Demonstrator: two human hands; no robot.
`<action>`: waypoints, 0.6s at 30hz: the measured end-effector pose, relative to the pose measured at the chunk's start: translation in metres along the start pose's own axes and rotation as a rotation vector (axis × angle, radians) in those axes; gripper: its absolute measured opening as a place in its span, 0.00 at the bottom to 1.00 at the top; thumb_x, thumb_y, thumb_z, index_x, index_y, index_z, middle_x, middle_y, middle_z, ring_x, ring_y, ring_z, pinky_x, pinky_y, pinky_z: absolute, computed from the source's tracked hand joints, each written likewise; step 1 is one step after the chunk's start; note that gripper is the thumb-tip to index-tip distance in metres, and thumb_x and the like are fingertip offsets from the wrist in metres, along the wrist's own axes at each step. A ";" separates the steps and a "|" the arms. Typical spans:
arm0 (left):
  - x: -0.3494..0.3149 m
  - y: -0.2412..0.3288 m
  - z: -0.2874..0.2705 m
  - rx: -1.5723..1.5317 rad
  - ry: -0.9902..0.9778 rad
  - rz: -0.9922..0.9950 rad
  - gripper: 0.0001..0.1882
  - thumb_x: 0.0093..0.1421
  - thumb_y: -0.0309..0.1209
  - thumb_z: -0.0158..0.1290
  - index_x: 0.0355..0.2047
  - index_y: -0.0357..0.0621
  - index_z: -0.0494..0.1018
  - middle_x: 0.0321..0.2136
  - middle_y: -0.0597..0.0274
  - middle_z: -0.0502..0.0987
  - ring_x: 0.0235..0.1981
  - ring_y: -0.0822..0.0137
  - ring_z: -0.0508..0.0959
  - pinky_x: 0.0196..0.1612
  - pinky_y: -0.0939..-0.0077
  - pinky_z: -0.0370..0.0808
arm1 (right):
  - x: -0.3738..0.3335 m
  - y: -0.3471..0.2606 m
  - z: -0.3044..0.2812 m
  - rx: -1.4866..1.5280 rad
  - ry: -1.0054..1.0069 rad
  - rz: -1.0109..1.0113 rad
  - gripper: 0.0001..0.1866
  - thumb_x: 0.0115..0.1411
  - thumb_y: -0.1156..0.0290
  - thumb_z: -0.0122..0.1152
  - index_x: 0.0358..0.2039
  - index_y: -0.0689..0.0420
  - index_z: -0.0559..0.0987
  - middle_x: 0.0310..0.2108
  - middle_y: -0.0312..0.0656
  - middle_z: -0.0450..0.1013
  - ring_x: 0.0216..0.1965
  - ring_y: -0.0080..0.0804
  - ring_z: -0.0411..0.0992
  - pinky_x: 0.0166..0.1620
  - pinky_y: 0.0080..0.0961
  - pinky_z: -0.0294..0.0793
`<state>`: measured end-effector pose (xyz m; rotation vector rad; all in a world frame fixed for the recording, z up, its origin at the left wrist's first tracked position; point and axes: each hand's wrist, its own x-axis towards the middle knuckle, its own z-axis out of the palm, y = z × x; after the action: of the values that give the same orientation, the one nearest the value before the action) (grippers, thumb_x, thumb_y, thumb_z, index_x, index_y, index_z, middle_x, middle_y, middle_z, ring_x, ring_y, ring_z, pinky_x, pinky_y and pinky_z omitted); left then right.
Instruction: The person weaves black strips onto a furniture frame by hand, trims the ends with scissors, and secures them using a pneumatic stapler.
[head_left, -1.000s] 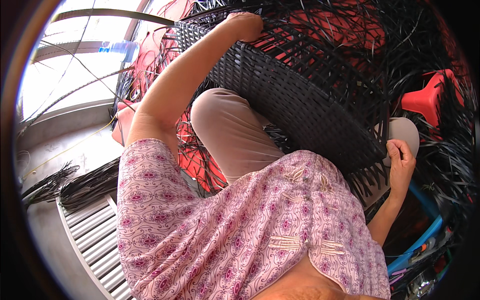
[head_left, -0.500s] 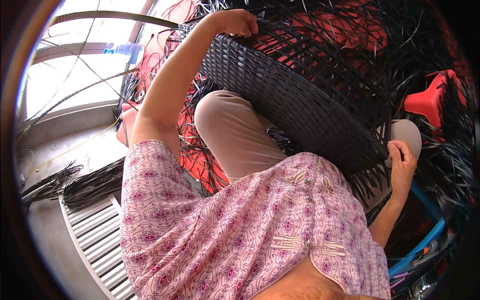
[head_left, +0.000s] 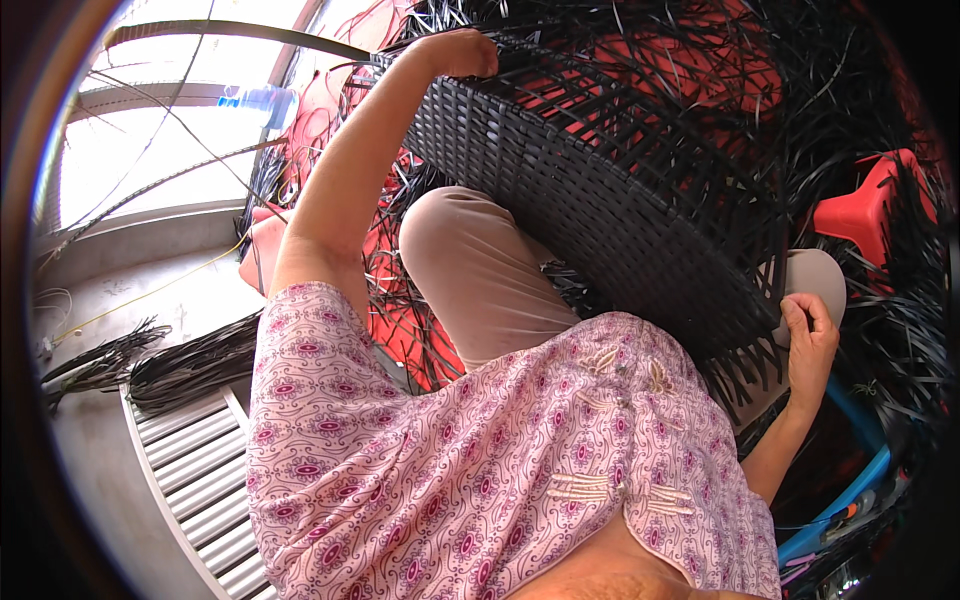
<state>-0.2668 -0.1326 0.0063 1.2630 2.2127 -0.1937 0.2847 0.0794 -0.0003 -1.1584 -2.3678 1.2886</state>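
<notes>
The right hand has its thumb and curled fingers drawn in narrow, right by the near corner of the weave; whether a strip is pinched there I can't tell from where I stand. The left hand is balled up at the far end, on or just over the top edge, its fingertips turned out of sight, so what it grips, if anything, I can't say either.

The weave, black and close-plaited, lies between the two, its long axis slanting from far left down to near right. It runs off leftward from the right hand's fingers, and the fringe at its near end is much closer to the right hand than to the left.

The left knee rises beside its long side; the right knee shows past the near end. Farther out, loose strips tangle over a red mat. A red stool sits off to the right, a blue tub below it. Over on the left, a black bundle lies at the far end of a slatted bench, and a bottle shows against the bright window
</notes>
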 end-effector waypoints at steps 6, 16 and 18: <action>0.010 -0.002 0.004 -0.111 -0.029 -0.168 0.11 0.48 0.31 0.60 0.32 0.44 0.81 0.24 0.62 0.80 0.25 0.66 0.78 0.30 0.67 0.74 | 0.002 -0.001 0.002 0.010 0.010 -0.012 0.09 0.62 0.70 0.62 0.31 0.64 0.77 0.26 0.36 0.72 0.29 0.23 0.67 0.37 0.21 0.68; 0.016 0.034 0.017 0.323 0.131 -0.378 0.16 0.53 0.36 0.52 0.37 0.42 0.82 0.42 0.49 0.81 0.47 0.54 0.80 0.48 0.64 0.77 | -0.003 -0.003 0.004 0.053 0.006 -0.015 0.09 0.63 0.70 0.61 0.33 0.64 0.78 0.28 0.36 0.72 0.31 0.23 0.68 0.38 0.19 0.68; 0.013 0.038 0.014 0.324 0.134 -0.367 0.16 0.53 0.36 0.52 0.36 0.41 0.82 0.42 0.49 0.81 0.46 0.55 0.81 0.48 0.65 0.77 | -0.003 -0.004 0.003 0.053 -0.002 -0.006 0.09 0.64 0.70 0.61 0.33 0.64 0.78 0.28 0.36 0.72 0.31 0.23 0.68 0.38 0.19 0.68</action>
<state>-0.2350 -0.1075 -0.0065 1.0395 2.5943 -0.6497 0.2834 0.0740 0.0013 -1.1341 -2.3224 1.3428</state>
